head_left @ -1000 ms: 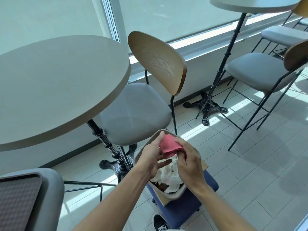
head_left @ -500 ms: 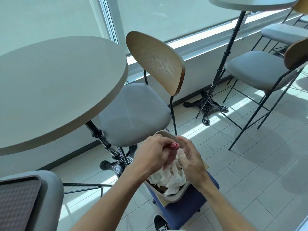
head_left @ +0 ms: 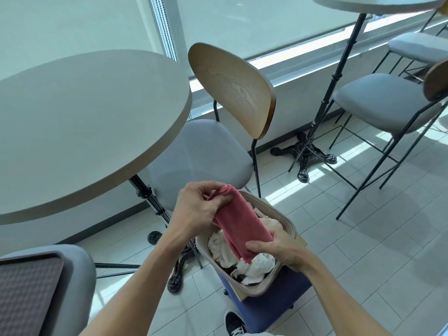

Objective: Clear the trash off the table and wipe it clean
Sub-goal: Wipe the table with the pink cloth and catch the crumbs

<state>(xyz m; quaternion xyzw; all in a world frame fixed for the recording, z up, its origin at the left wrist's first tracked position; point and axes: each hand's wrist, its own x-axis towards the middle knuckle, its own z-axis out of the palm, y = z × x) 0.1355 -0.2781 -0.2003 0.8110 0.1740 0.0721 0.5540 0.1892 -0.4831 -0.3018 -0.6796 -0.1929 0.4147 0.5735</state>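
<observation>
The pink cloth [head_left: 240,223] spans both hands above the bin [head_left: 287,224] of crumpled tissues [head_left: 257,265]. The left hand [head_left: 196,209] pinches its upper end; the right hand [head_left: 281,248] grips its lower end. Its long axis runs diagonally between the 2 sets of fingers. The left hand is nearer the table [head_left: 84,122], left of the fingers.

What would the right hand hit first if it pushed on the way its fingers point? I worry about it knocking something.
Probably the pink cloth: the right hand already grips its lower end, fingers pointing left across the bin. Beyond it lie the crumpled white napkins; depth is unclear.
</observation>
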